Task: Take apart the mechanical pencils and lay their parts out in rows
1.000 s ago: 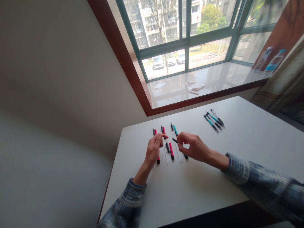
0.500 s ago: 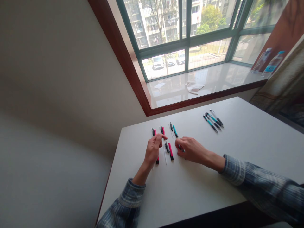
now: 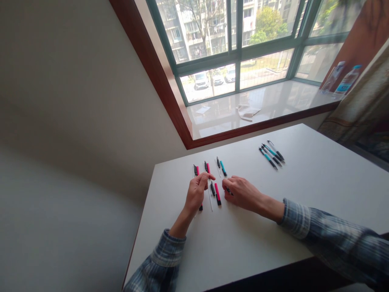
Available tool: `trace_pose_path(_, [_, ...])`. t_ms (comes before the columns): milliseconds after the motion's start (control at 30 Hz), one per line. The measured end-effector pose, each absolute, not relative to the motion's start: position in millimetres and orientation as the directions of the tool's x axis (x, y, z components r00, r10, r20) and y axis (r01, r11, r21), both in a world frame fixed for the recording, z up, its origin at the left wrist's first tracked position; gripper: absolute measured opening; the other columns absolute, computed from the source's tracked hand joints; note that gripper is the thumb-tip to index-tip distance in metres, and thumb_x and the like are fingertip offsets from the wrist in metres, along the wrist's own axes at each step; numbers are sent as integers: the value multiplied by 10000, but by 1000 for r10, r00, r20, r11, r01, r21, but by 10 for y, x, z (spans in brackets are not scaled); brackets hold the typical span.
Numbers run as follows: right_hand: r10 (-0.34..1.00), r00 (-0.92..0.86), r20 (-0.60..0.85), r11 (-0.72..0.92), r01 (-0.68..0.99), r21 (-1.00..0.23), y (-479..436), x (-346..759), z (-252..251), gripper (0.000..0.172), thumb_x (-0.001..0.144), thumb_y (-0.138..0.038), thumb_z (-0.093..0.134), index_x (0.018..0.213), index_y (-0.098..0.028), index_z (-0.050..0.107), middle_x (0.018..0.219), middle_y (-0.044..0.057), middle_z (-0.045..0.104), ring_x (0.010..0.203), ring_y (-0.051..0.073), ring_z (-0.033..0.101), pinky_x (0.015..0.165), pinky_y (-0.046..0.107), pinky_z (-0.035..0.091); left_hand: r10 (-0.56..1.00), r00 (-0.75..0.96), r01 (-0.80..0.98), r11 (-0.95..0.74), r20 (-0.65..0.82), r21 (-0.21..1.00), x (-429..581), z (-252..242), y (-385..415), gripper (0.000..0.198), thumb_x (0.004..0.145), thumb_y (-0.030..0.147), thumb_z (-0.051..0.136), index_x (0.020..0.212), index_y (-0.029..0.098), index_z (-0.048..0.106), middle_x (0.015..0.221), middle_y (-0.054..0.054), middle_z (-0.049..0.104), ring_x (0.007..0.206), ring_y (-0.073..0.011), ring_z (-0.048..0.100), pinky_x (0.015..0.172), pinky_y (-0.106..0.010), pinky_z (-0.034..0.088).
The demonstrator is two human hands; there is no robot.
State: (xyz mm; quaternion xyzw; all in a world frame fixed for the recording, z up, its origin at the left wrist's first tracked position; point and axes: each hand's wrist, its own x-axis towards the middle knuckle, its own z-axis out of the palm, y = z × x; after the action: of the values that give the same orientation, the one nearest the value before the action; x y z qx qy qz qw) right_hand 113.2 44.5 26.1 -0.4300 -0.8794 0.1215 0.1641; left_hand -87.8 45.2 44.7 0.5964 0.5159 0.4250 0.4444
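Observation:
Rows of taken-apart pen parts lie on a white table: pink barrels, a teal barrel and black grip pieces. My left hand hovers over the left rows, thumb and forefinger pinched near a pink part; what it holds is hidden. My right hand rests low on the table to the right of the rows, fingers curled around a small black pen piece touching the surface.
Several assembled teal-and-black pens lie together at the far right of the table. Behind the table a glossy window sill carries a cloth and two bottles. A wall stands left.
My right hand has dropped from above the rows down to the table, bringing the black piece with it. My left hand has barely moved.

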Motion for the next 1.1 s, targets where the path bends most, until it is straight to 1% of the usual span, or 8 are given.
trace_pose_path(300, [750, -580, 318, 662, 661, -353, 427, 1166, 268, 61, 946, -160, 623, 889, -172, 640, 819, 76, 710, 701, 190, 585, 699, 327, 462, 993, 100, 259, -81, 56, 963, -877, 447, 450, 521, 949, 628, 518, 866, 167, 747, 596, 38, 363, 586, -135, 337, 582, -269, 327])
trace_pose_path(400, [732, -551, 400, 680, 623, -387, 443, 1205, 292, 33, 960, -184, 633, 932, -181, 651, 816, 51, 703, 700, 177, 579, 728, 327, 459, 992, 115, 236, -68, 41, 969, -875, 446, 440, 539, 956, 629, 515, 948, 155, 772, 598, 42, 350, 579, -129, 329, 578, -270, 318])
trace_pose_path(600, [657, -454, 602, 753, 422, -504, 442, 1239, 286, 95, 999, -283, 632, 957, -198, 632, 834, 35, 682, 755, 172, 613, 746, 317, 497, 980, 196, 186, -70, 33, 980, -867, 378, 415, 584, 981, 613, 507, 1174, 125, 762, 626, 49, 316, 595, -121, 312, 597, -267, 304])
trace_pose_path(733, [692, -421, 586, 713, 277, -644, 400, 1205, 257, 131, 981, -327, 662, 944, -203, 638, 874, 41, 702, 772, 163, 649, 725, 301, 547, 971, 238, 202, -67, 17, 977, -827, 359, 364, 597, 987, 604, 506, 1238, 119, 748, 620, 36, 378, 609, -132, 367, 619, -270, 347])
trace_pose_path(833, [757, -362, 544, 623, 149, -767, 384, 1166, 233, 169, 957, -364, 689, 932, -200, 658, 876, 40, 726, 755, 158, 670, 721, 302, 578, 969, 245, 209, -91, 38, 974, -777, 386, 307, 582, 982, 593, 524, 1250, 129, 751, 620, 1, 507, 640, -169, 473, 670, -301, 425])
trace_pose_path(933, [815, -292, 501, 533, 38, -845, 383, 1127, 213, 197, 945, -385, 696, 903, -193, 678, 835, 36, 737, 739, 162, 682, 721, 306, 597, 969, 239, 219, -119, 65, 968, -723, 419, 261, 527, 985, 563, 537, 1267, 170, 748, 732, -42, 673, 782, -227, 621, 795, -347, 504])
trace_pose_path(1000, [842, -265, 470, 484, -16, -875, 383, 1108, 204, 213, 937, -395, 704, 887, -189, 683, 829, 33, 738, 740, 163, 691, 728, 308, 605, 965, 251, 216, -137, 80, 967, -686, 432, 240, 490, 996, 533, 532, 1282, 193, 738, 913, -66, 753, 937, -258, 671, 902, -377, 522])
trace_pose_path(1100, [857, -266, 442, 444, -55, -894, 378, 1095, 193, 225, 928, -397, 712, 873, -182, 674, 875, 40, 740, 759, 163, 696, 733, 309, 609, 952, 289, 177, -155, 100, 972, -638, 442, 219, 461, 1013, 499, 512, 1294, 205, 729, 1176, -86, 752, 1110, -278, 666, 1034, -415, 497])
